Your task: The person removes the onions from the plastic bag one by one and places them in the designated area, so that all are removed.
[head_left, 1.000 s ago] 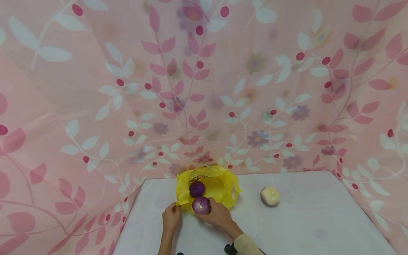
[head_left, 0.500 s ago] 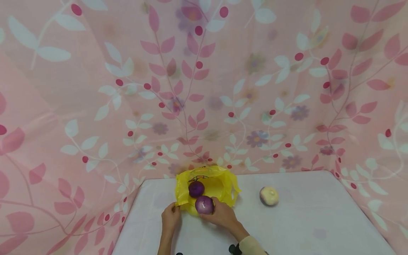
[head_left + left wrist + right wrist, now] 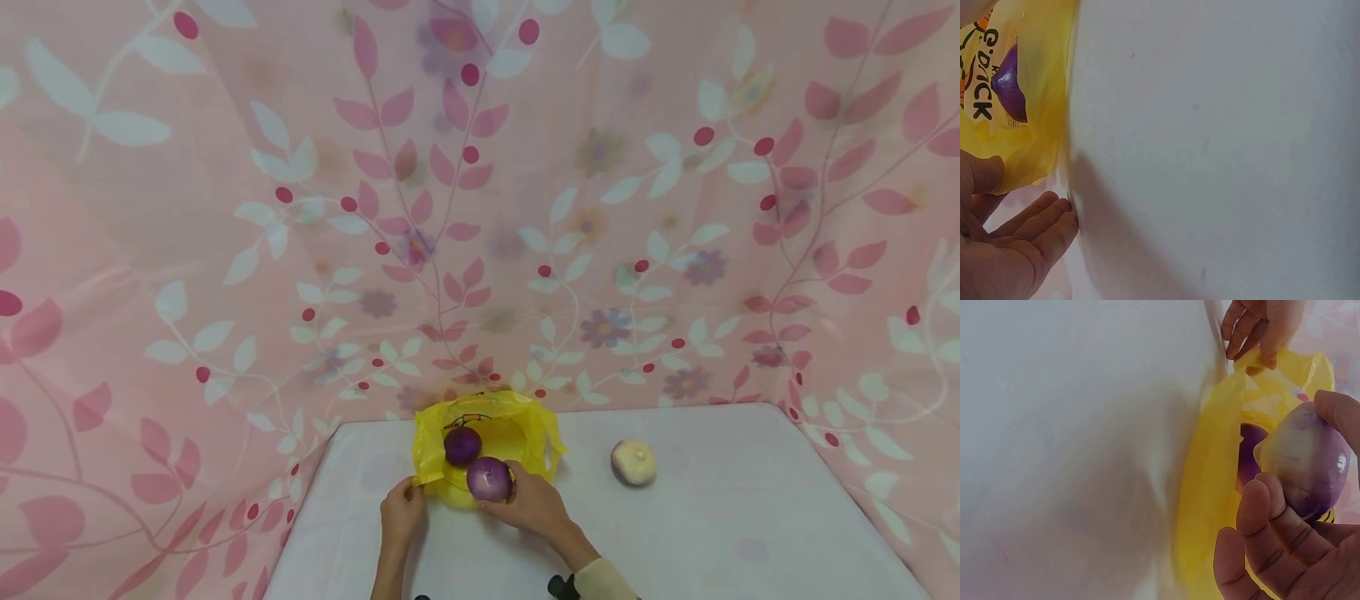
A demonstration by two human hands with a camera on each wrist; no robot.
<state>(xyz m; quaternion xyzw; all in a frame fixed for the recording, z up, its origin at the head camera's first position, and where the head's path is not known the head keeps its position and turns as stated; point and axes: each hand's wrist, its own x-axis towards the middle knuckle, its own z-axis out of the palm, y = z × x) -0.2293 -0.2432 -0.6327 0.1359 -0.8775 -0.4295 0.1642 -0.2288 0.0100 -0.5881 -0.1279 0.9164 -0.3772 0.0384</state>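
A yellow plastic bag [image 3: 540,467] lies with its mouth toward me, printed with black letters inside. My left hand [image 3: 402,510] pinches the near left edge of its mouth between thumb and index finger; the other fingers [image 3: 1038,225] extend at the tabletop. One dark purple onion [image 3: 462,447] sits inside the bag, at the left. My right hand [image 3: 536,502] grips a second, glossy purple onion [image 3: 489,480] at the bag's mouth. In the right wrist view this held onion [image 3: 1304,459] fades to white toward its pointed end, with the thumb [image 3: 1338,419] over it.
To the right on the white-covered table [image 3: 720,517] lies a third onion [image 3: 633,462], its pale cream end up and purple showing along its side. A pink floral cloth [image 3: 600,250] stands behind the table and along both sides.
My right hand, with the onion, has shifted a little to the right and slightly up across the bag's mouth. The left hand keeps its pinch on the bag edge; the other onions stay put.
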